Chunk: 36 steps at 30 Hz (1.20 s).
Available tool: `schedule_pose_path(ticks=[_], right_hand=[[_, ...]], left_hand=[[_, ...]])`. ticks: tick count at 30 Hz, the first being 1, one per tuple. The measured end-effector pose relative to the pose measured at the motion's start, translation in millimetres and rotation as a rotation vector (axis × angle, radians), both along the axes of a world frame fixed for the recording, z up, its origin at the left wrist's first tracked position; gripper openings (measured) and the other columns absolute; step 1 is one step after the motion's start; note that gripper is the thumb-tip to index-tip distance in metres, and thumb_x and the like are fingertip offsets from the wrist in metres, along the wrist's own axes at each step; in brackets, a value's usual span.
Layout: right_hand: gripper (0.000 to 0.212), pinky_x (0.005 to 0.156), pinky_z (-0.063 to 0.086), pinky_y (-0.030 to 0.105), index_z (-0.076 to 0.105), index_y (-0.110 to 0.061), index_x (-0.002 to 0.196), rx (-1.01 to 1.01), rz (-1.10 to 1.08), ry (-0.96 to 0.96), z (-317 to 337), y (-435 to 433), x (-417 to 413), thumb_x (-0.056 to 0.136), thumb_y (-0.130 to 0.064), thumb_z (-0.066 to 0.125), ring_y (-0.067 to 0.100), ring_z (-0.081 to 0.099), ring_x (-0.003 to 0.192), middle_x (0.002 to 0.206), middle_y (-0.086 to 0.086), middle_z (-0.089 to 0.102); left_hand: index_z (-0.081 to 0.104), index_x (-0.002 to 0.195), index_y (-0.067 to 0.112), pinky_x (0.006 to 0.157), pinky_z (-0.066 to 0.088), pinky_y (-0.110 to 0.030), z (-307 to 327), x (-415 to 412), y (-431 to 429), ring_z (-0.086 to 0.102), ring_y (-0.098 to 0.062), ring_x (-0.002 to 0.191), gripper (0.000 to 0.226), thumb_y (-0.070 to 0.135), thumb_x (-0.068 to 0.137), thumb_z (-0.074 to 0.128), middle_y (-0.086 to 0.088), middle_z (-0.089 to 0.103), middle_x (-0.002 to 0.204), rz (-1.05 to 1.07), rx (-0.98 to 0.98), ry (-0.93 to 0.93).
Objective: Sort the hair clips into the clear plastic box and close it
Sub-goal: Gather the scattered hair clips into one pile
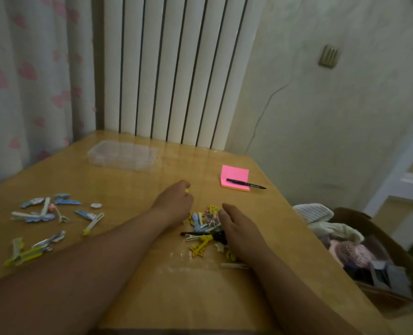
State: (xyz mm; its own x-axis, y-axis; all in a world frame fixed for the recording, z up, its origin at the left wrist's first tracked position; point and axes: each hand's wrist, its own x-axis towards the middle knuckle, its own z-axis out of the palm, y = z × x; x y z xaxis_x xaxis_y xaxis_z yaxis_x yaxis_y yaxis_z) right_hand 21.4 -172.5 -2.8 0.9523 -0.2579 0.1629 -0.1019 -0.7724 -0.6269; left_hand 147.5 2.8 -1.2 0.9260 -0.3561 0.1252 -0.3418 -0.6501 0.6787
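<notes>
The left hand pinches a yellow clip; the right hand, grip released, rests against the clip pile. The clear box stands well apart.

A room in a home: a white curtain with pink hearts hangs at ten o'clock; a white ribbed radiator stands at twelve. A brown basket of clothes sits at four o'clock.

The tan wooden tabletop is smooth and shiny. The see-through plastic box looks glossy. The blue and yellow hair clips look like plastic, some with shiny metal. The pink paper note pad is matt.
</notes>
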Motion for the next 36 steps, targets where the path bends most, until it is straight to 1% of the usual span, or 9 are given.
schedule_pose_path(ticks=[3,11,16,19,22,28,31,33,36], right_hand=[[0.05,0.108,0.042,0.033,0.052,-0.024,0.154,0.01,-0.027,-0.034,-1.3,2.4,0.2,0.111,-0.046,0.04,0.019,0.053,0.139,0.154,-0.001,0.058],[0.041,0.093,0.047,0.034,0.064,-0.029,0.137,0.032,-0.038,-0.081,1.1,5.0,-6.0,0.11,-0.049,0.041,0.017,0.063,0.12,0.132,-0.005,0.07],[0.04,0.087,0.045,0.034,0.065,-0.032,0.133,0.035,-0.043,-0.079,-0.3,3.5,-4.8,0.109,-0.053,0.04,0.014,0.063,0.111,0.125,-0.008,0.071],[0.039,0.085,0.044,0.034,0.066,-0.033,0.131,0.053,-0.045,-0.074,0.2,3.0,-4.0,0.109,-0.053,0.04,0.011,0.059,0.101,0.122,-0.008,0.071],[0.038,0.09,0.047,0.036,0.067,-0.031,0.129,0.076,-0.043,-0.081,-0.8,1.4,-3.3,0.11,-0.05,0.04,0.017,0.062,0.108,0.123,-0.004,0.072],[0.042,0.097,0.048,0.041,0.066,-0.026,0.13,0.119,-0.046,-0.079,-3.4,-1.8,-0.1,0.111,-0.048,0.036,0.026,0.063,0.118,0.127,0.004,0.071],[0.043,0.098,0.048,0.04,0.067,-0.026,0.129,0.135,-0.048,-0.082,-7.4,-5.9,3.3,0.111,-0.048,0.036,0.026,0.062,0.12,0.128,0.004,0.07],[0.043,0.099,0.046,0.039,0.067,-0.026,0.132,0.132,-0.039,-0.085,-8.5,-7.8,4.0,0.111,-0.048,0.036,0.026,0.061,0.122,0.132,0.003,0.07],[0.044,0.102,0.045,0.038,0.065,-0.025,0.137,0.122,-0.018,-0.085,-5.6,-4.8,2.2,0.111,-0.047,0.037,0.025,0.06,0.127,0.137,0.003,0.068]], left_hand=[[0.039,0.161,0.021,0.113,0.043,-0.042,-2.9,17.7,-7.1,0.049,-0.034,0.142,0.053,0.028,0.109,0.042,-0.008,0.045,0.164,-0.011,0.223,0.022],[0.049,0.152,0.022,0.115,0.045,-0.043,5.6,49.2,-9.5,0.051,-0.029,0.137,0.047,0.019,0.106,0.05,-0.006,0.053,0.153,-0.057,0.325,-0.086],[0.061,0.124,0.023,0.105,0.05,-0.041,15.4,58.3,-17.6,0.057,-0.026,0.121,0.023,0.016,0.105,0.05,-0.004,0.059,0.138,-0.079,0.398,-0.113],[0.062,0.106,0.028,0.101,0.052,-0.04,17.8,54.1,-16.5,0.059,-0.024,0.114,0.015,0.016,0.102,0.053,-0.003,0.062,0.129,-0.081,0.382,-0.113],[0.063,0.102,0.027,0.098,0.053,-0.039,20.9,36.3,-15.0,0.06,-0.024,0.111,0.015,0.014,0.1,0.056,-0.002,0.064,0.123,-0.113,0.351,-0.111],[0.069,0.115,0.018,0.082,0.048,-0.03,15.3,-14.0,-9.7,0.064,-0.02,0.106,0.018,0.013,0.104,0.056,-0.001,0.069,0.116,-0.199,0.189,-0.064],[0.067,0.119,0.016,0.09,0.057,-0.036,23.7,-27.2,10.8,0.068,-0.021,0.108,0.024,0.009,0.107,0.048,-0.002,0.073,0.115,-0.152,-0.018,0.007],[0.067,0.12,0.016,0.101,0.055,-0.041,27.2,-34.1,33.5,0.067,-0.021,0.114,0.025,0.008,0.108,0.047,-0.002,0.073,0.116,-0.101,-0.112,-0.031],[0.067,0.128,0.021,0.103,0.05,-0.036,27.1,-51.5,73.2,0.062,-0.017,0.122,0.025,0.018,0.109,0.05,0.003,0.069,0.128,0.001,-0.127,-0.122]])
